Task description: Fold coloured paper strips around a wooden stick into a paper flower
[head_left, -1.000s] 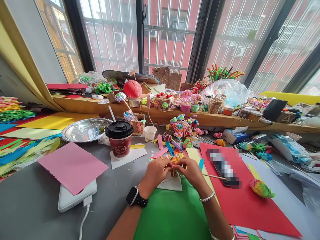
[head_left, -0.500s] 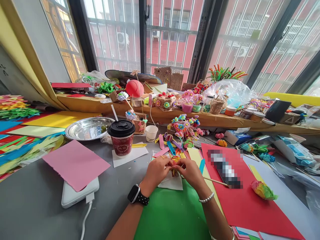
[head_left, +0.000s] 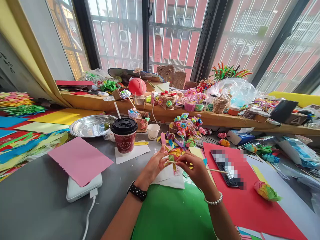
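My left hand (head_left: 154, 165) and my right hand (head_left: 193, 168) meet above a green sheet (head_left: 172, 213), both pinched on a small multicoloured paper flower (head_left: 175, 154) and the thin wooden stick (head_left: 215, 170) running through it. The stick points right, over the red sheet (head_left: 252, 206). A white paper scrap (head_left: 170, 178) lies under my hands. My left wrist carries a black watch, my right a pearl bracelet.
A lidded red coffee cup (head_left: 124, 139), a metal plate (head_left: 91, 125), a pink sheet (head_left: 80, 160) on a white power bank (head_left: 83, 189), and a phone (head_left: 226, 166) surround me. A finished paper flower (head_left: 267, 191) lies at the right. Craft clutter fills the wooden sill (head_left: 162, 113).
Both hands have lifted slightly, and the flower with its stick now shows between the fingers. The camera has shifted a little, sliding the scene rightward.
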A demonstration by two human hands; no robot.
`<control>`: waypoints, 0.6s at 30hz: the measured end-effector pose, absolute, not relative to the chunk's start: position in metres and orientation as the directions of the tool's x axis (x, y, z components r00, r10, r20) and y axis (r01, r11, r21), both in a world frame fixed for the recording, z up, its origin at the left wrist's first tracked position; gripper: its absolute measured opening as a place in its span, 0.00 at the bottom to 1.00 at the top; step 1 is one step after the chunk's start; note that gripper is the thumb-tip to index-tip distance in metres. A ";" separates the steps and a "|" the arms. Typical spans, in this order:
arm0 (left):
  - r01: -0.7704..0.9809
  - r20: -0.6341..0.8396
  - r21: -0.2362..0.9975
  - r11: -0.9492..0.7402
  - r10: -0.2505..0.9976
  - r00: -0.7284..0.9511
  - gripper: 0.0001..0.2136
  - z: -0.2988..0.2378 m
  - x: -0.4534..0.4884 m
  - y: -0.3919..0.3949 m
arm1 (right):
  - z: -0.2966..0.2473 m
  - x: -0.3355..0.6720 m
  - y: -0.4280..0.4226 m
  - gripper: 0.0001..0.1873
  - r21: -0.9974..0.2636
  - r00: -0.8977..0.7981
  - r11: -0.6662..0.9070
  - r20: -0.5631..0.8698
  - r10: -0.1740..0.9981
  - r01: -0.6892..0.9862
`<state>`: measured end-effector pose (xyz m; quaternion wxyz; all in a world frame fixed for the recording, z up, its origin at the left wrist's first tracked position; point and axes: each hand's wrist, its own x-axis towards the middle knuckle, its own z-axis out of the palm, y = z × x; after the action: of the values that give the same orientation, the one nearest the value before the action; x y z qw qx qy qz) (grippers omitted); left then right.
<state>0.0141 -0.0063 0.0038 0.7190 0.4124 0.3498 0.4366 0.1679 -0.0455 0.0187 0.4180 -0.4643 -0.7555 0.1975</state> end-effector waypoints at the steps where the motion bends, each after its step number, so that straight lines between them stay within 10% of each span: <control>1: -0.369 -0.164 0.865 0.341 0.886 0.434 0.18 0.004 0.016 -0.008 | 0.019 0.166 -0.047 0.08 -0.684 -0.243 0.509 0.453 0.858 0.522; 18: -0.526 -0.264 0.709 0.471 0.868 0.421 0.12 0.007 0.023 -0.011 | 0.007 0.155 -0.042 0.03 -0.533 -0.245 0.517 0.498 0.832 0.670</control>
<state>0.0227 -0.0113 0.0066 0.7978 0.2720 0.3143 0.4367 0.1546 -0.0421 0.0066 0.3832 -0.4802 -0.7820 0.1052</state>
